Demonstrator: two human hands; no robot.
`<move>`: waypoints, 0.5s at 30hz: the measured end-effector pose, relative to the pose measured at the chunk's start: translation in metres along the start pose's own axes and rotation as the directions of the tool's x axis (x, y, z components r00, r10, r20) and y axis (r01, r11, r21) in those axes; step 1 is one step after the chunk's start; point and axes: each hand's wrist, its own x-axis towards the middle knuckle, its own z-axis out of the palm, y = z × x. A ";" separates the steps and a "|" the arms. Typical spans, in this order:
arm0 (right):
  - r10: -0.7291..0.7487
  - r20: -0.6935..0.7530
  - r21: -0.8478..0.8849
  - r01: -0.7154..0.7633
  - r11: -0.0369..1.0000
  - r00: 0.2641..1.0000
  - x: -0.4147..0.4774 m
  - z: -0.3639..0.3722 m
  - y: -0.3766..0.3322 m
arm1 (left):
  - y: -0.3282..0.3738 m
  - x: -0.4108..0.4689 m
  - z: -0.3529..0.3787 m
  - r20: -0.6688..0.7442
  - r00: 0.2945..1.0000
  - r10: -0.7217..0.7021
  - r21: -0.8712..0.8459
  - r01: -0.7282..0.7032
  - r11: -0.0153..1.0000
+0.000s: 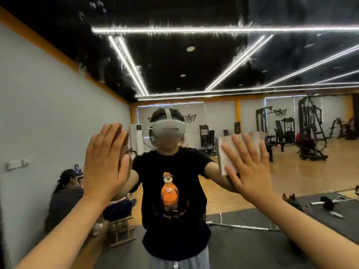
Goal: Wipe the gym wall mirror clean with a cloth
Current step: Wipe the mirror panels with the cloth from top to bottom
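The wall mirror (pixel 194 61) fills the whole view, with smears and streaks across its upper part. My right hand (pixel 246 167) presses a folded grey-beige cloth (pixel 223 150) flat against the glass with straight, spread fingers. The cloth shows above and left of the fingers. My left hand (pixel 104 162) lies flat on the mirror with straight fingers, its reflection touching it. It holds nothing. My own reflection, in a black T-shirt and a grey headset, stands between the two hands.
The mirror reflects a gym: weight machines (pixel 310 131) at the right, a dumbbell (pixel 326 202) and a barbell bar (pixel 242 226) on black floor mats, and a seated person (pixel 66 193) near a small wooden stool (pixel 120 232) at the left.
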 end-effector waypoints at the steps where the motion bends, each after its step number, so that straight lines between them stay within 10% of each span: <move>1: 0.001 -0.007 -0.005 -0.001 1.000 1.000 0.008 0.000 -0.001 | 0.000 -0.001 0.001 -0.007 1.000 0.006 -0.003 -0.006 1.000; 15: 0.243 -0.099 0.101 -0.233 0.967 0.965 0.191 -0.016 -0.046 | -0.002 -0.008 0.003 -0.038 0.999 -0.035 -0.081 0.032 0.996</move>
